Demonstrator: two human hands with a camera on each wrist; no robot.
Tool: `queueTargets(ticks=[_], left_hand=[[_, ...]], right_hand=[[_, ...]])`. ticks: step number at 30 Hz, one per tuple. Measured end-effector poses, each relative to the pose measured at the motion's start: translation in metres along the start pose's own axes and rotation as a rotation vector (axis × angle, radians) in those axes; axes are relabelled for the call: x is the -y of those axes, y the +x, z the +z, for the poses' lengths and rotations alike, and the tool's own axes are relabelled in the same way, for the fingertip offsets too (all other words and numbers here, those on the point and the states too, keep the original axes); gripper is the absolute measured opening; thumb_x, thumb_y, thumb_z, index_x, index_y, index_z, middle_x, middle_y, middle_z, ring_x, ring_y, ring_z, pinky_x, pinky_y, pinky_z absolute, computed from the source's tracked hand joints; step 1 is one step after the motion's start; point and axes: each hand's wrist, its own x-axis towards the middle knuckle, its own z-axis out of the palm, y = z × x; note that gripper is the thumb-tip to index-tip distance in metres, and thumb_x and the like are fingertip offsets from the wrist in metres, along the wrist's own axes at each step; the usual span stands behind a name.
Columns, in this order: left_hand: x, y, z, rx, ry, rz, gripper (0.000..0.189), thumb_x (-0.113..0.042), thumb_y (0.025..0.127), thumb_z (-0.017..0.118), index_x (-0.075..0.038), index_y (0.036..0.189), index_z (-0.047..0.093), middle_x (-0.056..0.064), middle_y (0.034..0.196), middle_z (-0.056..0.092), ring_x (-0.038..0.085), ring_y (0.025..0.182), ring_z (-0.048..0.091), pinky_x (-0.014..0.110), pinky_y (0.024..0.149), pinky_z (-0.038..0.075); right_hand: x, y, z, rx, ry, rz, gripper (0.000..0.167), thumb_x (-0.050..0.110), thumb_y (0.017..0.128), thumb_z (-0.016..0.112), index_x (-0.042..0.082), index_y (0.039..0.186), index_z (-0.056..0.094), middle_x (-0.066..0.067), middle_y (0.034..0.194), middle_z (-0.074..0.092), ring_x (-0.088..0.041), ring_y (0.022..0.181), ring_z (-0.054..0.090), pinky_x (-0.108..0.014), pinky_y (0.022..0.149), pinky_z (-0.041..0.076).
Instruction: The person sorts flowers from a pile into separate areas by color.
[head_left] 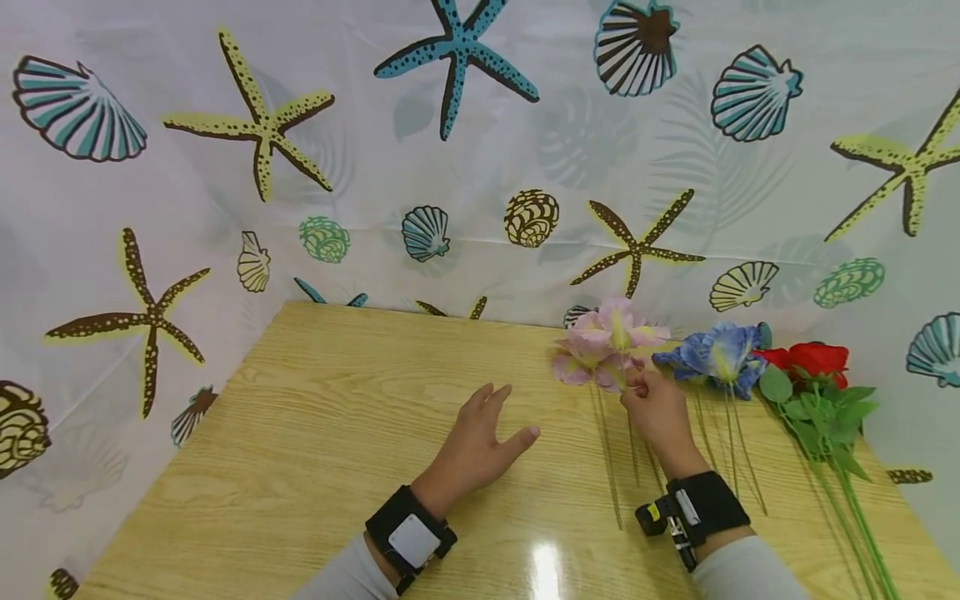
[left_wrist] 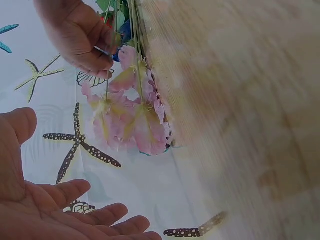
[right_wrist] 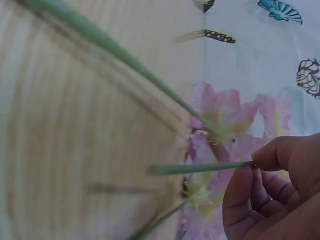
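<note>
My right hand [head_left: 660, 412] pinches the thin green stem [right_wrist: 200, 168] of a pink artificial flower between thumb and fingers, just below the bloom. Several pink flowers [head_left: 618, 325] with yellowish centres lie grouped at the back of the table, their stems pointing toward me. In the right wrist view, the held stem's lower end points left, between two other stems. My left hand [head_left: 472, 450] hovers over the middle of the table, thumb and fingers spread, holding nothing. From the left wrist view, its palm [left_wrist: 20, 210] faces the pink blooms, apart from them.
Blue flowers [head_left: 716, 354] lie right of the pink ones, close to my right hand. Farther right are red roses [head_left: 817, 362] with green leaves and long stems. A pale cloth [head_left: 517, 133] printed with shells and starfish hangs behind the wooden table [head_left: 315, 433].
</note>
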Motion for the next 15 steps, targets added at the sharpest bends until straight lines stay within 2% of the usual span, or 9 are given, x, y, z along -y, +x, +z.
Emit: queueTargets(ticks=[10, 15], left_hand=[[0.0004, -0.0004, -0.0013, 0.005, -0.011, -0.021, 0.073, -0.048, 0.098, 0.059, -0.005, 0.152, 0.036, 0.025, 0.156, 0.026, 0.043, 0.142, 0.028, 0.060, 0.106, 0.034], [0.0007, -0.0001, -0.0036, -0.003, -0.025, -0.025, 0.071, -0.044, 0.098, 0.060, -0.004, 0.152, 0.037, 0.026, 0.155, 0.027, 0.043, 0.141, 0.029, 0.059, 0.107, 0.033]], right_hand=[[-0.0044, -0.0016, 0.0027, 0.030, 0.037, 0.045, 0.041, 0.022, 0.101, 0.049, -0.005, 0.131, 0.054, -0.025, 0.123, 0.058, -0.037, 0.103, 0.059, -0.046, 0.079, 0.048], [-0.0013, 0.0000, 0.0050, 0.052, 0.031, 0.039, 0.043, 0.024, 0.100, 0.051, -0.005, 0.132, 0.053, -0.025, 0.123, 0.057, -0.035, 0.098, 0.059, -0.043, 0.076, 0.047]])
